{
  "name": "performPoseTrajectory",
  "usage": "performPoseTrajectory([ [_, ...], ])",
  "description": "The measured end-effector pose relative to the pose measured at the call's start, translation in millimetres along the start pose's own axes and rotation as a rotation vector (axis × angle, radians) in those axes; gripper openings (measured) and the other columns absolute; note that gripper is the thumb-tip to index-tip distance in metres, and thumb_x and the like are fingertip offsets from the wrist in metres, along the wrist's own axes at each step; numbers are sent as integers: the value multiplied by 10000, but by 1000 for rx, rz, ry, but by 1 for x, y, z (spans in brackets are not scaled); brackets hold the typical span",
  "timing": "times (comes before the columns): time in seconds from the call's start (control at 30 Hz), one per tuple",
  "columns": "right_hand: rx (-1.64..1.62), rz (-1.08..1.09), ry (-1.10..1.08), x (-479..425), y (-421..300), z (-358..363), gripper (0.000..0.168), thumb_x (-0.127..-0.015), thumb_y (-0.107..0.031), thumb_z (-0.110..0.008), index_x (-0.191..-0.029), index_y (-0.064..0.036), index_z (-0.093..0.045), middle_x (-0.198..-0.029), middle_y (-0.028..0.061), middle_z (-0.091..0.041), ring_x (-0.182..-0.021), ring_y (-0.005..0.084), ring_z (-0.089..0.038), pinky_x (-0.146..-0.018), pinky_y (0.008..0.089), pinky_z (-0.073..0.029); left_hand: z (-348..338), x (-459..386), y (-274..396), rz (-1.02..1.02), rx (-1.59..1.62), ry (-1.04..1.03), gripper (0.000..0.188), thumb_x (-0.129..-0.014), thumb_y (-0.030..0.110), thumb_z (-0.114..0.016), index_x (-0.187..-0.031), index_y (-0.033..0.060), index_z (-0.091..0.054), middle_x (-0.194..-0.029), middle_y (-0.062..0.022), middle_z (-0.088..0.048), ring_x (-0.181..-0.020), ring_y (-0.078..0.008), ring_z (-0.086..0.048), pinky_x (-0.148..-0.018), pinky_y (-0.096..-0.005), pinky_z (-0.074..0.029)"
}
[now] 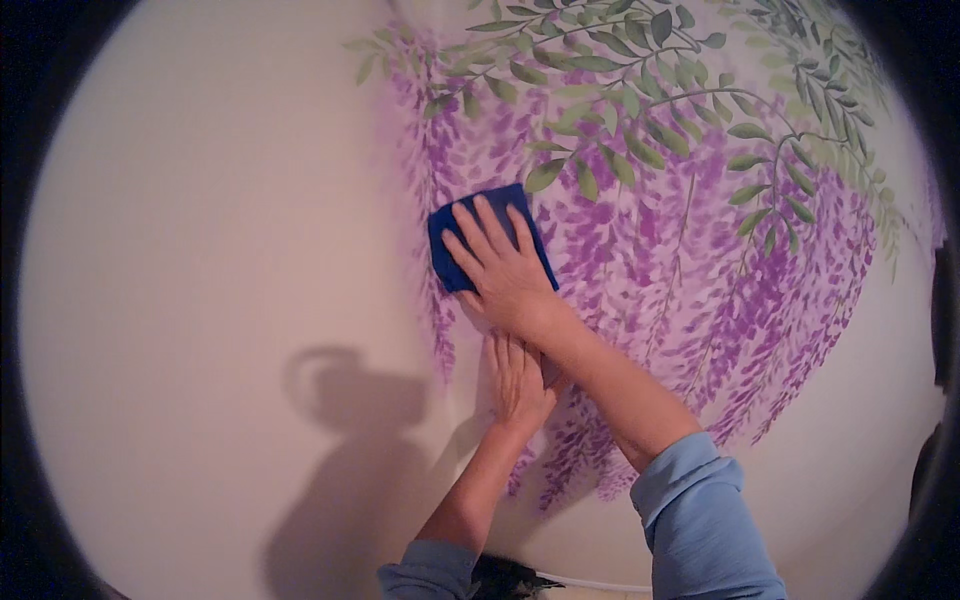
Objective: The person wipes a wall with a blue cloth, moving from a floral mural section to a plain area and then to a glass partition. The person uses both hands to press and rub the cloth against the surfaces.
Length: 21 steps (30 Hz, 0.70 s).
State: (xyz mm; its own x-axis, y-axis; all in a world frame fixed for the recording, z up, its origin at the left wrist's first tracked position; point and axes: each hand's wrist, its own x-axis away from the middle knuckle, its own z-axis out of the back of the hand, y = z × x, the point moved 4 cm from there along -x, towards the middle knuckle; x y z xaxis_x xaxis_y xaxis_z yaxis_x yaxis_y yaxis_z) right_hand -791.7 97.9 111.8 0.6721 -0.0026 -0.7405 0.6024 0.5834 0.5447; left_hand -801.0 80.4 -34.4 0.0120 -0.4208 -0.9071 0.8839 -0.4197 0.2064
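My right hand (502, 274) is spread over a folded dark blue cloth (442, 259) and presses it flat against the painted wall. The cloth covers part of the left side of a wisteria mural (600, 247) with purple blossoms and green leaves. Just below, my left hand (517, 382) rests against the wall, fingers pointing up and thumb out to the right. Its fingertips are partly hidden behind my right wrist, and I see nothing held in it. Both forearms come from rolled blue sleeves (705, 517).
Plain cream wall (202, 225) stretches left of the mural. A shadow of a head and shoulders (352, 480) falls on its lower part. A white edge (600, 585) runs along the wall's bottom, beside something dark (510, 577). Dark objects (946, 315) stand at the far right rim.
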Motion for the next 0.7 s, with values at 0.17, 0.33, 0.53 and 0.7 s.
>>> performPoseTrajectory([
  [0.17, 4, 11, -33, 11, -10, -13, 741, -760, -297, -724, -1427, -90, -475, -1590, 114, -299, -1487, 315, -225, -1199, 528, -139, 0, 27, -8, 45, 18, -72, 858, -687, 134, -727, -1415, -104, -339, -1467, -319, -328, -1406, -478, -265, -1202, -552, -156],
  [0.33, -53, 32, -58, 19, -18, -8, 745, -758, -283, -726, -1434, -102, -471, -1588, 108, -304, -1488, 303, -222, -1198, 506, -158, 5, 51, -2, 134, 98, 30, 888, -703, 109, -720, -1461, -72, -295, -1499, -316, -299, -1414, -477, -262, -1197, -527, -182],
  [0.53, -127, 43, -71, 54, -14, -3, 787, -696, -294, -778, -1408, -120, -491, -1589, 94, -305, -1478, 278, -251, -1189, 476, -201, 16, 54, 5, 310, 346, 100, 806, -790, 100, -696, -1467, -59, -290, -1492, -305, -315, -1388, -458, -313, -1163, -490, -253],
  [0.7, -124, 89, -90, 85, -16, 2, 801, -675, -278, -775, -1405, -113, -490, -1570, 104, -341, -1481, 287, -254, -1203, 487, -171, 43, 49, 5, 324, 330, 198, 762, -845, 94, -677, -1487, -13, -282, -1451, -258, -369, -1350, -432, -367, -1105, -496, -326],
])
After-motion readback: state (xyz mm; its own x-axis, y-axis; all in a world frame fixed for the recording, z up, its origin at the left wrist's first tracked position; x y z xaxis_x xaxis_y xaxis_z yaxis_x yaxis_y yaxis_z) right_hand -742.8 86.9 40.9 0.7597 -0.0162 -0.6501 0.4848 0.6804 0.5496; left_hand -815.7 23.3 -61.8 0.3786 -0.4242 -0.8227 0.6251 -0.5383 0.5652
